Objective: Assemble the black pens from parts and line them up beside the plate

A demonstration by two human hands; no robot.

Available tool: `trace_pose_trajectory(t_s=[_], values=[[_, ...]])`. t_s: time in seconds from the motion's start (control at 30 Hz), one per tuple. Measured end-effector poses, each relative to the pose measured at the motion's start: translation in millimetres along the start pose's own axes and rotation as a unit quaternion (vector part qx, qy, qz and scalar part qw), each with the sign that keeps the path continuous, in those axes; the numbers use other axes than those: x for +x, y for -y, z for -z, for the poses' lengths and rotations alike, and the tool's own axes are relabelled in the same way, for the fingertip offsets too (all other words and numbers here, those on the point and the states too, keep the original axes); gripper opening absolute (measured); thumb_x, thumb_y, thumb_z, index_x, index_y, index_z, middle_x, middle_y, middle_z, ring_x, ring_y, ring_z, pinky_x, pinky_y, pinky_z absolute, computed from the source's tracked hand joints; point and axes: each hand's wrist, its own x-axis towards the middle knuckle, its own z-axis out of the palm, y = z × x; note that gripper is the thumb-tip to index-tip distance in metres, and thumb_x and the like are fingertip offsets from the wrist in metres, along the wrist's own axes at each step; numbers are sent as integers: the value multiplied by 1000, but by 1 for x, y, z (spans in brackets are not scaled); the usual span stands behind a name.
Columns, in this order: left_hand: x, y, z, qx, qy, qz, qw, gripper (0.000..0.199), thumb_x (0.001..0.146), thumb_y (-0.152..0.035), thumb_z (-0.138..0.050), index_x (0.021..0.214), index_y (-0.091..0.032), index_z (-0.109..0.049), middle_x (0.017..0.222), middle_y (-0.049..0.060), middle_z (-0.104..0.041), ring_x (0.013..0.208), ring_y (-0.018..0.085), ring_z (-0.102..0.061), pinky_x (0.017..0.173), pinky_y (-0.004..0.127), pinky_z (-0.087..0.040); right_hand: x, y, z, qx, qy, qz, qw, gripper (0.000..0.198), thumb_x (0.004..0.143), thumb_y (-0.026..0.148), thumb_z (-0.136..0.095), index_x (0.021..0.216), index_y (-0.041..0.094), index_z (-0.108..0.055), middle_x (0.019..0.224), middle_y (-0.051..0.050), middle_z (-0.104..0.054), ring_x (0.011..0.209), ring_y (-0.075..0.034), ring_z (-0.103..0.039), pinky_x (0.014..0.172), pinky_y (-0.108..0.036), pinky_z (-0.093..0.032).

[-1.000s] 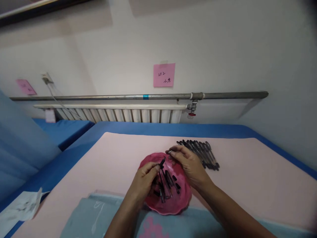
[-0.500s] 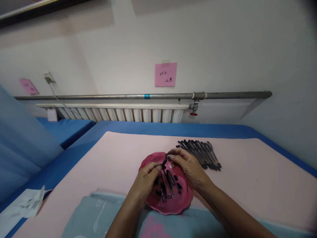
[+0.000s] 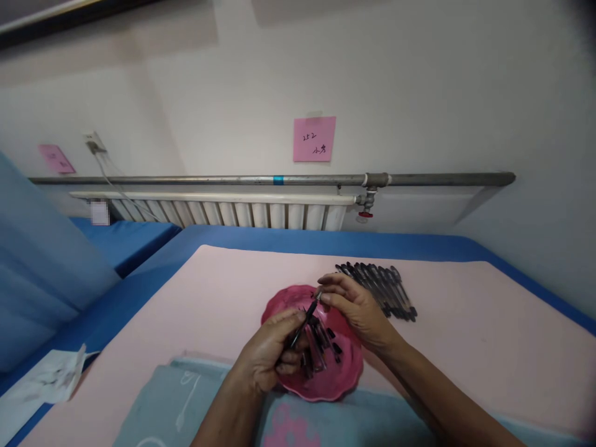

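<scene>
My left hand [image 3: 272, 347] is closed around a slim black pen [image 3: 306, 320], which tilts up to the right over a pink scallop-edged bowl [image 3: 347, 382]. At the pen's upper end, the thumb and fingers of my right hand [image 3: 358, 310] pinch something small, pale and shiny that I cannot make out. In the bowl lie clear pen barrels [image 3: 318, 359] and black pen caps [image 3: 337, 349], partly covered by my left hand. Just beyond my right hand, a row of black-capped pens [image 3: 395, 292] lies side by side on the pink sheet.
A pink sheet [image 3: 465, 347] covers the blue padded bed [image 3: 279, 237]. Folded grey-blue cloth [image 3: 186, 397] lies along the near edge, partly under the bowl. White paper [image 3: 51, 379] is at the left. Behind the bed are a radiator [image 3: 261, 214] and a metal pipe [image 3: 209, 180].
My left hand has shifted slightly down and left, its fingers wrapped further around the pen, more of which now shows. My right fingertips remain at the pen's upper end.
</scene>
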Motion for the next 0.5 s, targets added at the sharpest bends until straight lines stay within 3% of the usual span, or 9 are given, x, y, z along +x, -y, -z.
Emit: trace_pose_trajectory(t_s=[0.23, 0.5], values=[[0, 1, -1, -12, 16, 13, 1000, 36, 68, -47, -65, 70, -20, -41, 45, -9, -41, 31, 0, -19, 34, 16, -2, -1, -4, -3, 60, -2, -14, 998, 27, 62, 25, -72, 86, 20, -61, 76, 0, -64, 69, -12, -56, 66, -26, -43], [1, 4, -5, 30, -29, -38, 998, 35, 68, -49, -65, 74, -20, -46, 46, -9, -43, 30, 0, -20, 35, 16, -3, -3, -4, -4, -14, -1, 11, 1000, 24, 65, 27, -70, 86, 21, -61, 79, 0, -62, 74, -13, -56, 69, -27, -44]])
